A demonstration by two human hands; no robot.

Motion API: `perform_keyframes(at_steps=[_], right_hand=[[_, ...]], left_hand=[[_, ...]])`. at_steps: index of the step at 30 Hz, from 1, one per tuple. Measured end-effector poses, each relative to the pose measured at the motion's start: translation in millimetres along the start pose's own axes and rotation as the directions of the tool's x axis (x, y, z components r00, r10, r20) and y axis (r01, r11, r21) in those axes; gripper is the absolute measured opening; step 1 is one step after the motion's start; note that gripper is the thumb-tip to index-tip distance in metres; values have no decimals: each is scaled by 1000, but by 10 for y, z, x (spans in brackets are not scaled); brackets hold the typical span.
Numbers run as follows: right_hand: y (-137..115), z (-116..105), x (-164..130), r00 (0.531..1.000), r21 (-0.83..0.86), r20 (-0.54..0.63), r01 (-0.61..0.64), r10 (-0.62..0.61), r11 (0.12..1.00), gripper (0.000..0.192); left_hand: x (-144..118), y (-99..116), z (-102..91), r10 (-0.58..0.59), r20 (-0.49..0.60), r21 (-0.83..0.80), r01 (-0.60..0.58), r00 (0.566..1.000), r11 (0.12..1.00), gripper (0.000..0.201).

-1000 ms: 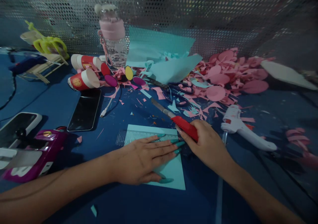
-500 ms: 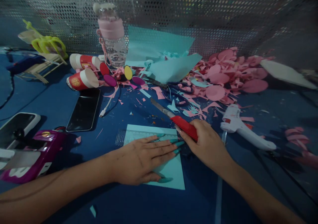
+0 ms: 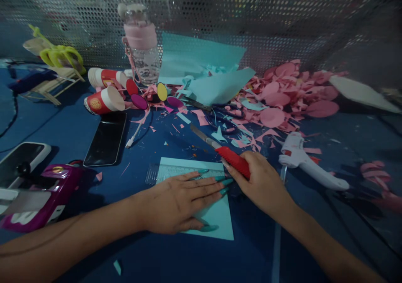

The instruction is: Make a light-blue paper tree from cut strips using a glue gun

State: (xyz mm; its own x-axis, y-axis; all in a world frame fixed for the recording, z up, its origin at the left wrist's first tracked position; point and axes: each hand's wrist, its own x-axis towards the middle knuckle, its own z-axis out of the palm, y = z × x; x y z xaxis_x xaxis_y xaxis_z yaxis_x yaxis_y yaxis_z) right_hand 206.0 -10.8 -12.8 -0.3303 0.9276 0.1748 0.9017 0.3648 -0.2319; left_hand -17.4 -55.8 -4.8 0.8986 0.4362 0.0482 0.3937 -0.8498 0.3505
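Teal sheet [image 3: 216,216], clear ruler [image 3: 163,173]: left hand [image 3: 176,203] flat, fingers spread, pinning; right hand [image 3: 260,182] closed round red knife [image 3: 234,160]. Keep ruler pressed firmly.

Left hand [image 3: 176,201] flat on paper sheet [image 3: 216,216] and ruler [image 3: 163,172], near front of tabletop [image 3: 176,258]. Right hand [image 3: 260,182] just right of it, closed around knife [image 3: 220,149], blade pointing back and left. Glue gun [image 3: 301,161] right of that hand. Phone [image 3: 106,140] left of ruler; cups [image 3: 103,101] behind phone. Bottle [image 3: 141,44] upright further back, against mesh wall [image 3: 282,19]. Paper scraps [image 3: 282,94] heaped behind glue gun.
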Motion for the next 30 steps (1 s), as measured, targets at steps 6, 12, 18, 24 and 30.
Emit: perform_keyframes(at_steps=[6, 12, 18, 24, 30], right_hand=[[-4, -2, -1, 1000, -10, -4, 1, -1, 1000, 29], [5, 4, -5, 1000, -7, -4, 2, -2, 1000, 30], [5, 0, -5, 1000, -4, 17, -4, 4, 1000, 29], [8, 2, -3, 1000, -8, 2, 5, -5, 1000, 29], [5, 2, 0, 1000, -2, -6, 16, -16, 1000, 28]], left_hand=[[-1, 1, 3, 6, -19, -1, -6, 1000, 1000, 58], [-8, -3, 23, 17, -62, -14, -18, 998, 1000, 58], [-6, 4, 20, 7, -50, 5, -7, 999, 1000, 58], [-6, 0, 21, 21, -67, -3, -22, 998, 1000, 59], [-5, 3, 27, 14, -56, 17, -13, 998, 1000, 57]])
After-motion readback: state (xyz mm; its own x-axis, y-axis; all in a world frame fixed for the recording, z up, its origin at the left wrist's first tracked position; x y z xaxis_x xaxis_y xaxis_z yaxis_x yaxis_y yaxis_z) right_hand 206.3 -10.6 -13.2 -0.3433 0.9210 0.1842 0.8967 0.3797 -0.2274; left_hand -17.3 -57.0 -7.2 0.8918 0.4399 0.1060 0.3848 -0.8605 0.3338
